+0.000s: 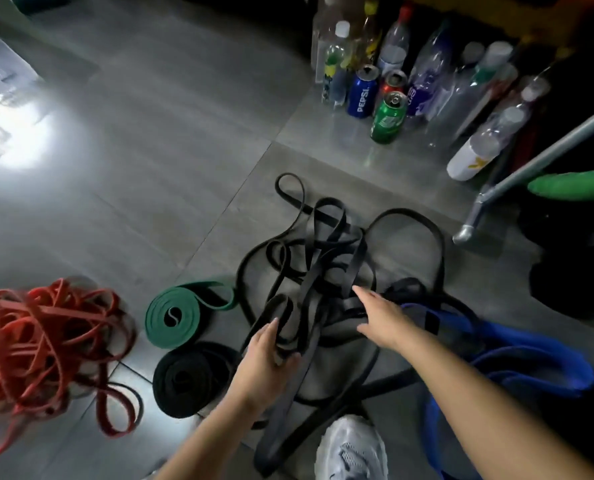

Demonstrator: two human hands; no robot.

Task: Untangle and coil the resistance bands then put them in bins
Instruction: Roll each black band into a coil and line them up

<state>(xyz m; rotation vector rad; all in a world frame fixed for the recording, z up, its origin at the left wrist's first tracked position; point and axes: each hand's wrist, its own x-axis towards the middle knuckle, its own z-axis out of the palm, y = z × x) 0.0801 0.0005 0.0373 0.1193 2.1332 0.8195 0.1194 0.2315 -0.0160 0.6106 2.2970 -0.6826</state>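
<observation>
The black tangle [323, 265] of resistance bands lies on the floor [150, 150] directly ahead of both hands, its loops spreading away from the person. The left hand [267, 358] grips a few of its flat strands at the near edge. These strands run lengthwise from the heap back toward the person's white shoe [352, 448]. The right hand [378, 317] reaches further into the heap with its fingers straight and holds nothing. Whether its fingertips touch a strand I cannot tell. It is the nearer hand to the knotted middle, so I judge that it will pick the next loop free while the left hand anchors.

Two coils are finished, just left of the left hand: one green coil [174, 315] and one black coil [188, 379]. Further left lies one red tangle [42, 341], and right of the right hand a bunch of blue bands [531, 368]. The bands inside each tangle cannot be counted. I can make out no bin.
</observation>
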